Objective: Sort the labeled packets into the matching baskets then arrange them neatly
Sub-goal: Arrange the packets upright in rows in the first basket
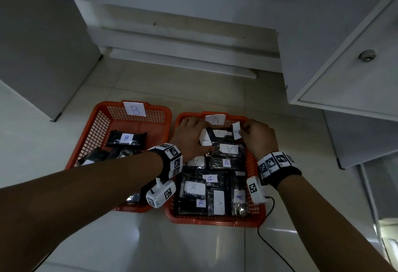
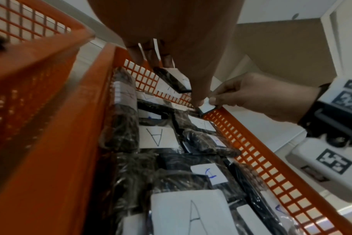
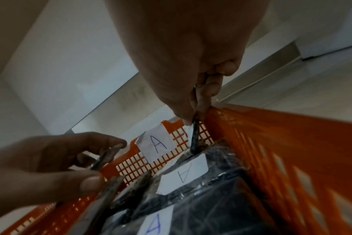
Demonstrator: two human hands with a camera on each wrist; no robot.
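Packet (image 1: 236, 133) pinched upright by right hand (image 1: 259, 137), basket A (image 1: 256, 215)

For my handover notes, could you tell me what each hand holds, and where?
Each pinches an A packet's top edge: right hand, packet; left hand, packet.

Home floor: tiles (image 1: 193, 90), cabinets (image 1: 349, 71)
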